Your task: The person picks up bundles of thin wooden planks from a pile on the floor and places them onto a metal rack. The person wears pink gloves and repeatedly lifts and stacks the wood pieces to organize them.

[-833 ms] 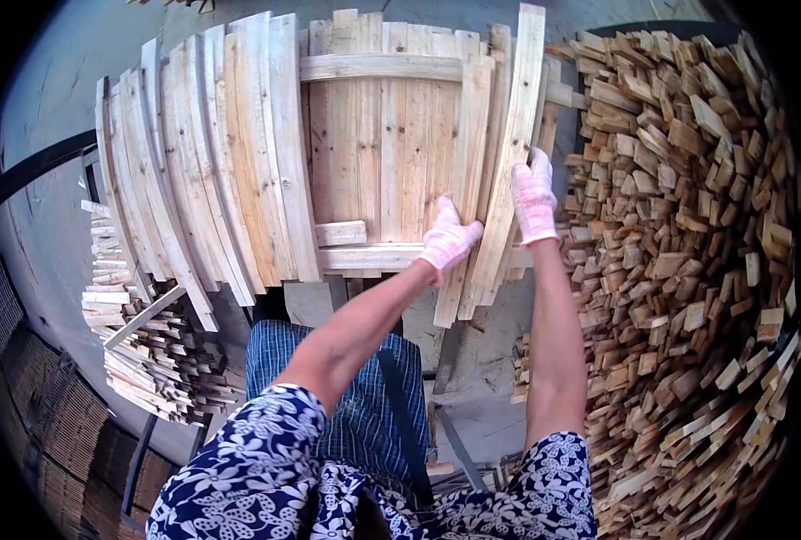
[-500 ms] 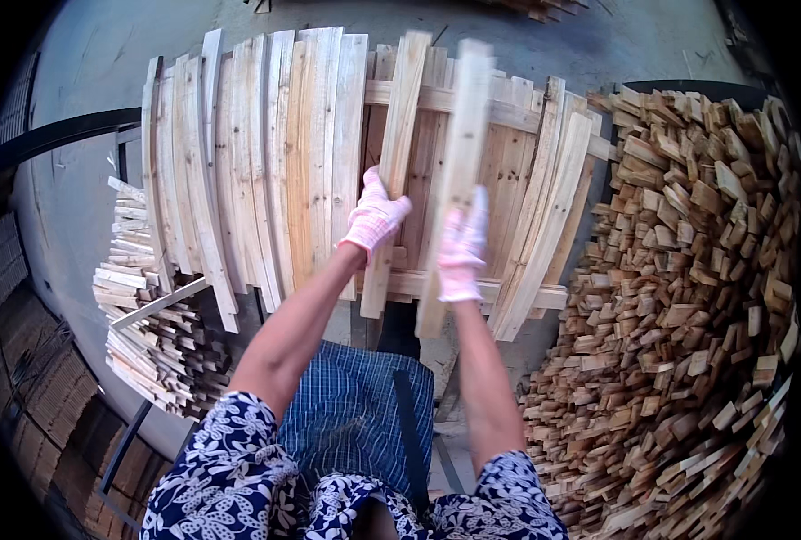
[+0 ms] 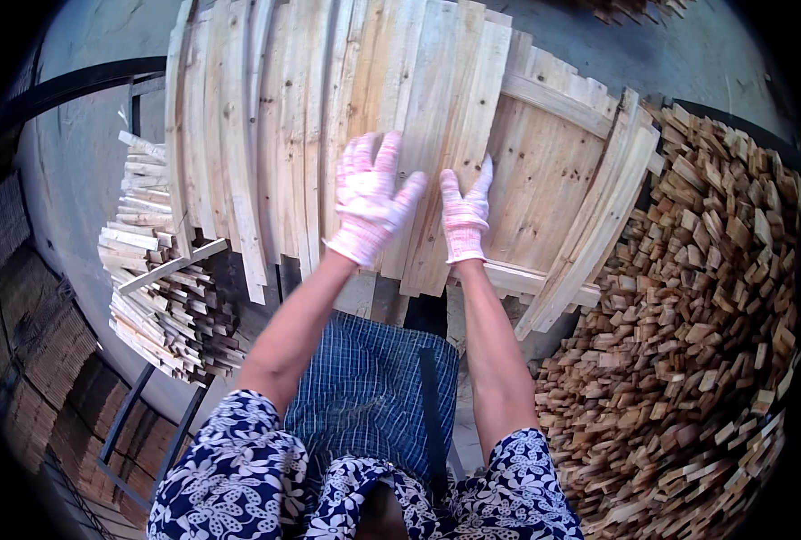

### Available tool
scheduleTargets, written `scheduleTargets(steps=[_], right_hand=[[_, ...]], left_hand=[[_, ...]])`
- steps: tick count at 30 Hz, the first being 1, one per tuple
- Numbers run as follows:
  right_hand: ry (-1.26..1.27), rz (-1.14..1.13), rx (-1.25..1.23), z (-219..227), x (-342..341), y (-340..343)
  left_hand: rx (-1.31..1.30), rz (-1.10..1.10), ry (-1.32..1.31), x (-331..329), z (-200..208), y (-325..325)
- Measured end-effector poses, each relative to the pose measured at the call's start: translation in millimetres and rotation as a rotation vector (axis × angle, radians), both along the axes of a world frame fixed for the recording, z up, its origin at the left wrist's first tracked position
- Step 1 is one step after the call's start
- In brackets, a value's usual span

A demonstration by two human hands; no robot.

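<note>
Pale wooden planks lie side by side in front of me. My left hand, in a pink-and-white knit glove, is spread over them with nothing gripped. My gloved right hand is at the right edge of the last plank in the row, thumb and fingers apart. It appears to press against that edge; whether its fingers curl under is hidden. Right of this plank, lower boards show between an upper crosspiece and a lower crosspiece.
Narrow slats lie across the right end of the crosspieces. A tall heap of short wood pieces rises at right. Stacked sticks stand at left, by a dark metal bar. Brown stacks are farther left.
Both separate planks that my hands were moving now lie against the row, closing the gaps there. My left hand has opened flat, and my right hand has let go its grip. The view has shifted.
</note>
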State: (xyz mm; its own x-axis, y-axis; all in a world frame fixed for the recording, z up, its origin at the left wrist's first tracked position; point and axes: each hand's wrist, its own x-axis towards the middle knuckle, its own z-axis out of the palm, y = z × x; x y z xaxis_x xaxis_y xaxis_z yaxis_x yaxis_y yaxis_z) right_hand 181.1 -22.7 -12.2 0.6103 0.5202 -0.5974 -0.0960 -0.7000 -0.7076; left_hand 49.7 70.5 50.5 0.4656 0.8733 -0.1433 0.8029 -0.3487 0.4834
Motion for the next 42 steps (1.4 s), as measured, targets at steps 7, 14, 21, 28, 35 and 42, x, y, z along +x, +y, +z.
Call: scheduleTargets(steps=[7,14,21,28,35,42], right_hand=[[-0.227,0.479,-0.202,20.1,41.3,-8.8],[-0.959,0.484,-0.561,22.9,218.3,-126.6],[-0.414,0.116,-0.22,1.7,256.2,-168.6],[-0.386,0.204,-0.243,15.1,259.6,-106.6],[-0.423,-0.054,-0.078,59.3,215.8,-89.0],[-0.204,0.071,0.024,5.7,78.7,-3.9]], left_hand=[[0.201,-0.273,0.143,-37.1,-57.4,-25.3],[0.176,-0.312,0.199,-39.2,-64.8,-27.1],[0.214,-0.31,0.189,-41.1,-63.5,-27.4],[0.237,-0.309,0.185,-37.7,-62.2,-25.1],[0.178,-0.25,0.141,-44.0,-59.5,-26.6],[0.042,-0.256,0.055,-37.8,-51.9,-18.6]])
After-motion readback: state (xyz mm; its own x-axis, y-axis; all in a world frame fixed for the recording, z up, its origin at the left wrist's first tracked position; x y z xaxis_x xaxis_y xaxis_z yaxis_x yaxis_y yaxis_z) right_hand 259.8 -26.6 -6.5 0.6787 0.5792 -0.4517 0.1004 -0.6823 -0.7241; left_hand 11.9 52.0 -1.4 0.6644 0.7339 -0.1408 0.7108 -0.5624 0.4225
